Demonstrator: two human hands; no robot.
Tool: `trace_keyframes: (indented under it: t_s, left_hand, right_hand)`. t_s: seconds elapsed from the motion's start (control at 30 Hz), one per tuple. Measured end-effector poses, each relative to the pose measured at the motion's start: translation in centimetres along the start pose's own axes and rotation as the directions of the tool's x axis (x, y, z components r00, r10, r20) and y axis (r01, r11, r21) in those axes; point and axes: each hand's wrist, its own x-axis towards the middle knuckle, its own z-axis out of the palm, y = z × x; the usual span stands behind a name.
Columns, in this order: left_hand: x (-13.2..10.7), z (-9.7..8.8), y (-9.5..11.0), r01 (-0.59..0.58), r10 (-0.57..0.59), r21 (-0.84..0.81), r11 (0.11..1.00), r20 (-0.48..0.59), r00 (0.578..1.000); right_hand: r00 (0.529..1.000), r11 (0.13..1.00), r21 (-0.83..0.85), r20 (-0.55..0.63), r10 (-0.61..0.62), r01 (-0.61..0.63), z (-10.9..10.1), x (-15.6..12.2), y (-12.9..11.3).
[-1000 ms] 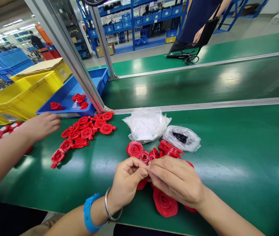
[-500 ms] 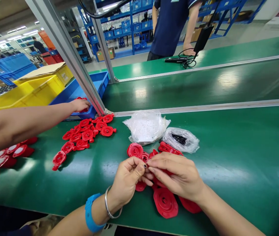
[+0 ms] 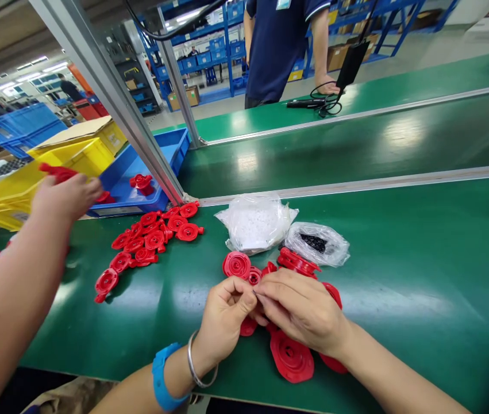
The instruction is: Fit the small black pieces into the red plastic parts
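Observation:
My left hand [image 3: 227, 313], with a blue band and a silver bangle on its wrist, is closed in a pinch. My right hand [image 3: 302, 310] meets it fingertip to fingertip, also pinching. A tiny dark piece shows between the fingertips; most of it is hidden. Under and around both hands lie several red round plastic parts with ringed faces, among them a large red disc-shaped part [image 3: 291, 355] in front and a red round part [image 3: 236, 265] behind my left hand. Just beyond are a clear bag of white pieces [image 3: 256, 221] and a clear bag of small black pieces [image 3: 317, 244].
To the left lies a cluster of red parts [image 3: 145, 240]. A co-worker's hand [image 3: 65, 195] holds a red part near a blue tray [image 3: 130, 205] and a yellow bin [image 3: 61, 154]. A metal post [image 3: 110, 98] rises there. Across the belt stands another person [image 3: 276, 52].
My hands stay nearly in place, with the fingertips now closer around the tiny dark piece. The co-worker's hand has moved left out of the blue tray, carrying a red part.

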Motion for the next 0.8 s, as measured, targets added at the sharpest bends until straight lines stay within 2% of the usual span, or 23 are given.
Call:
trace_keyframes:
  t_s: [0.1,0.17,0.33,0.5,0.67,0.8]
  left_hand:
    - [-0.05,0.22,0.16,-0.033,0.033,0.019,0.999,-0.005,0.999]
    - [-0.05,0.31,0.34,-0.046,0.046,0.036,0.998,-0.011,0.999]
    - [-0.06,0.13,0.6,-0.016,0.017,0.062,0.998,-0.012,1.0]
    - [-0.28,-0.02,0.57,0.01,-0.009,0.084,0.996,-0.017,1.0]
    - [-0.35,0.17,0.62,0.022,-0.022,0.075,0.997,-0.008,1.0]
    - [-0.27,0.16,0.6,0.027,-0.025,0.092,0.995,-0.026,0.999]
  right_hand:
    - [0.999,0.994,-0.098,0.018,-0.044,0.045,0.1,-0.06,-0.22]
    - [0.999,0.994,-0.096,0.021,-0.048,0.05,0.14,-0.11,-0.17]
    - [0.998,0.983,0.174,0.021,0.061,-0.063,-0.13,-0.12,0.49]
    - [0.993,0.967,0.227,0.016,0.113,-0.113,-0.47,0.25,0.6]
    - [0.998,0.979,0.197,-0.003,0.056,-0.055,-0.35,0.23,0.57]
    - [0.999,0.991,0.135,0.033,-0.004,0.0,-0.34,0.03,0.57]
